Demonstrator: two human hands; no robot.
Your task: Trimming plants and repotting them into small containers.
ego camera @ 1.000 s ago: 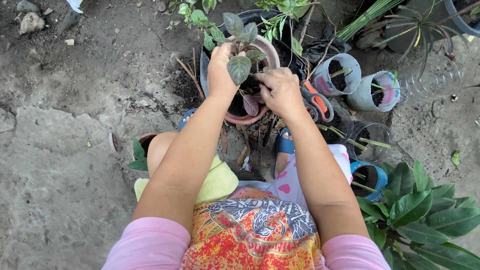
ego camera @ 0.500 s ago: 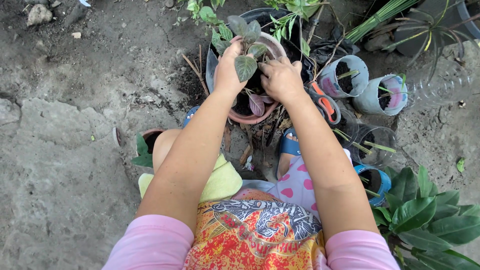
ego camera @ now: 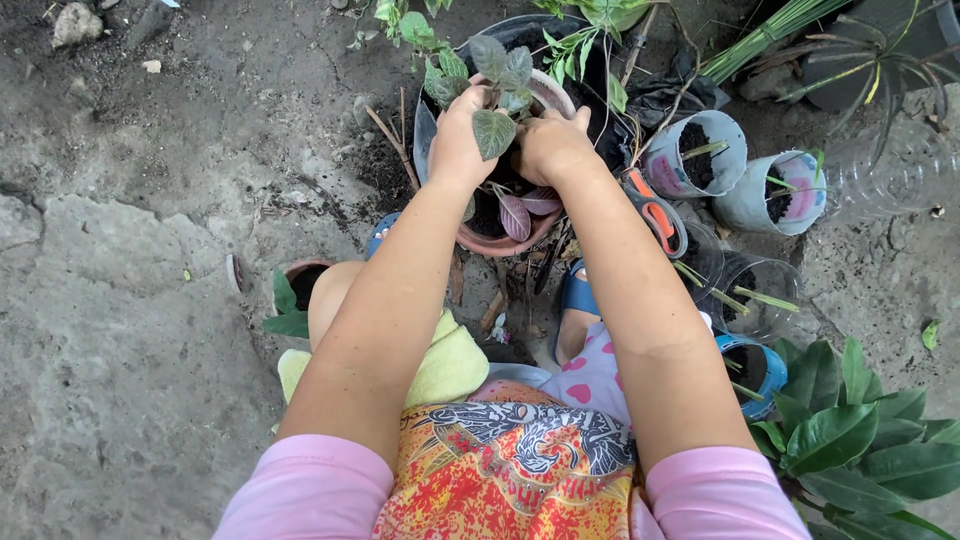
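Both hands are down in the terracotta pot (ego camera: 500, 240) straight ahead of the person: the left hand (ego camera: 458, 140) is wrapped around the stem base of the small plant (ego camera: 497, 95), and the right hand (ego camera: 548, 145) is curled with its fingers pressed into the dark soil just beside it. By the look of it the plant already stands in the pot, upright, and firming the soil around it is what remains. Its leaves are fuzzy grey-green with pale veins, purple underneath where two hang over the near rim. Right of the right hand lie orange-handled shears (ego camera: 655, 215) and cut bottles (ego camera: 700, 152) of soil
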